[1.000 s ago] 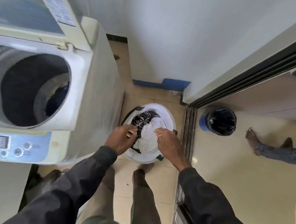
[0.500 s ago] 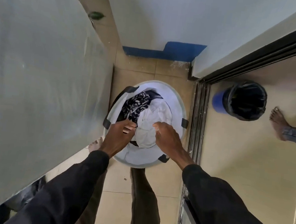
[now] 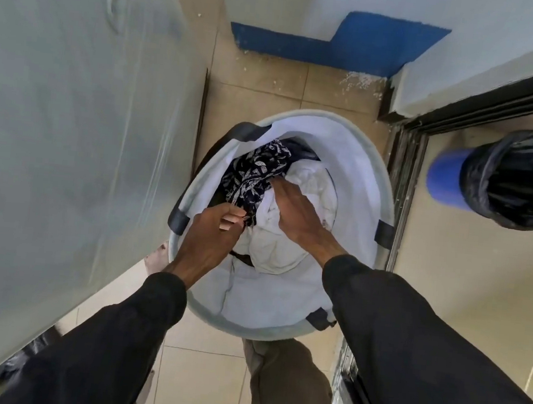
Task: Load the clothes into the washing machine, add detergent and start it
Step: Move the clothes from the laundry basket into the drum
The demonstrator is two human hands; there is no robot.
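Both hands reach into the basket [image 3: 362, 172], which stands on the tiled floor just beside the washer [image 3: 71, 118]. The left hand [image 3: 211, 232] pinches the edge of the patterned cloth [image 3: 255, 171] between thumb and curled fingers. The right hand [image 3: 296, 217] lies flat, fingers straight, on the white cloth [image 3: 275, 251], fingertips touching the patterned cloth. A bin [image 3: 514, 180] stands apart on the right

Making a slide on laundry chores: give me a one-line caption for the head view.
Left hand pinches the dark patterned garment while right hand rests on white clothes in the basket.
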